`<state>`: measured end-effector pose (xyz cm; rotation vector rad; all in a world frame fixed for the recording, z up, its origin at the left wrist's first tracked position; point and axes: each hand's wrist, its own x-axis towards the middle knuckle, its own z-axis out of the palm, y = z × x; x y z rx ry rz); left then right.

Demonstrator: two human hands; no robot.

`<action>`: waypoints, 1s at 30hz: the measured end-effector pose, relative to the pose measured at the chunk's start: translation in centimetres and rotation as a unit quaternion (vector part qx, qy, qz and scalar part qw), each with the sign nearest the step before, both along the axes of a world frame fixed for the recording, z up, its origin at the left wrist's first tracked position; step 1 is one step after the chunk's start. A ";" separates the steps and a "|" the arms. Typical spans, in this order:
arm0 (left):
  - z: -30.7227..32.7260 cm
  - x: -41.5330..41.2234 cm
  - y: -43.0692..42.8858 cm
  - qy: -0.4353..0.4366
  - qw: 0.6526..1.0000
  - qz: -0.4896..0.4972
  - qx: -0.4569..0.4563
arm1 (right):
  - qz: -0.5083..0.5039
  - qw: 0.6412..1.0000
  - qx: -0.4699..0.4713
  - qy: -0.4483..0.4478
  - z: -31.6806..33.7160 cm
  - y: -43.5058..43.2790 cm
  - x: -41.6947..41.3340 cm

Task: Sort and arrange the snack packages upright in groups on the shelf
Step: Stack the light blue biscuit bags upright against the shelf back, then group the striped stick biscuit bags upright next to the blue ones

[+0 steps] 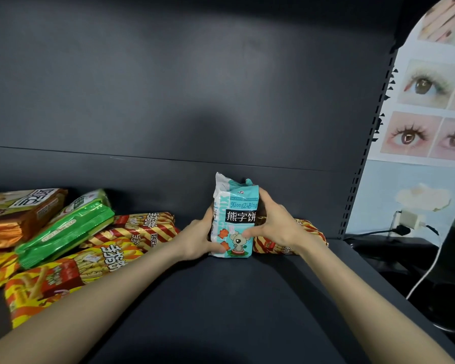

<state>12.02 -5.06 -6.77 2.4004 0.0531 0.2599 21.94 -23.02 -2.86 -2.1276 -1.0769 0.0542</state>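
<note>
On shelf [221, 298] | teal packet [238, 206] upright, axis vertical | left hand [199, 240], right hand [276, 224] gripping

A teal bear-biscuit package [234, 219] is shown upright on the dark shelf [221, 298], gripped between the left hand [197, 240] and right hand [276, 224]. Red-and-gold striped packages [63, 279] are heaped flat at left, overlain by a tilted green package [66, 229] and a brown package [19, 216]; another striped package [311, 232] lies behind the right hand.
</note>
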 end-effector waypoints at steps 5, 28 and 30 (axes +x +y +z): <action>-0.4 -0.2 -0.2 0.005 0.995 0.057 0.075 | -0.003 1.000 -0.028 -0.009 -0.1 -0.2 0.4; -1.7 -1.2 -6.7 -0.006 0.999 0.006 -0.044 | -0.175 0.927 -0.286 -0.166 -3.0 -8.8 3.5; -1.6 -0.8 -7.6 -0.001 0.998 0.015 -0.059 | -0.179 0.924 -0.287 -0.176 -2.7 -9.4 3.4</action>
